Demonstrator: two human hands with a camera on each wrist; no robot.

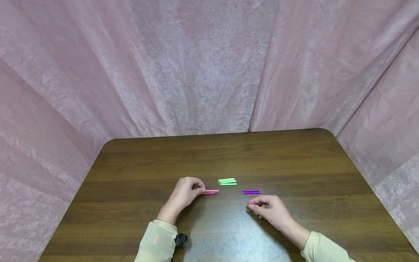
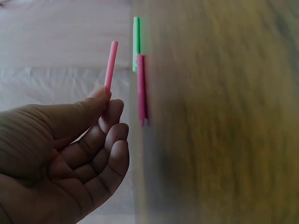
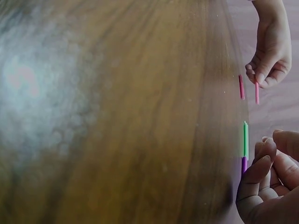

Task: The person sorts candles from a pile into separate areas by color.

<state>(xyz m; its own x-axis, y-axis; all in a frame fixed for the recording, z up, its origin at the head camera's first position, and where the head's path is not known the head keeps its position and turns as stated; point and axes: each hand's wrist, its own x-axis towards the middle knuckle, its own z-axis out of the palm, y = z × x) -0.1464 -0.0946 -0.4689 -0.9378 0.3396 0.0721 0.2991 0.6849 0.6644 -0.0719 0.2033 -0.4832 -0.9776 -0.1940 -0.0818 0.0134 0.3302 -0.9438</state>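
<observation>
In the head view my left hand (image 1: 187,193) pinches a thin pink candle (image 1: 212,190) between thumb and index finger. The left wrist view shows this pink candle (image 2: 111,65) lifted above the table, tilted slightly, its lower end inside the pinch. A darker-looking pink candle (image 2: 141,88) lies on the wood beyond the fingertips. My right hand (image 1: 270,210) hovers nearer me than a few purple candles (image 1: 251,192), its fingers loosely curled with nothing seen between them. Several green candles (image 1: 227,181) lie side by side behind the pink and purple ones.
The brown wooden table (image 1: 131,163) has rounded far corners. Pink velvety curtains (image 1: 203,72) hang around its back and sides. A dark wrist strap piece (image 1: 181,240) sits by the left sleeve. Glare lies on the near tabletop.
</observation>
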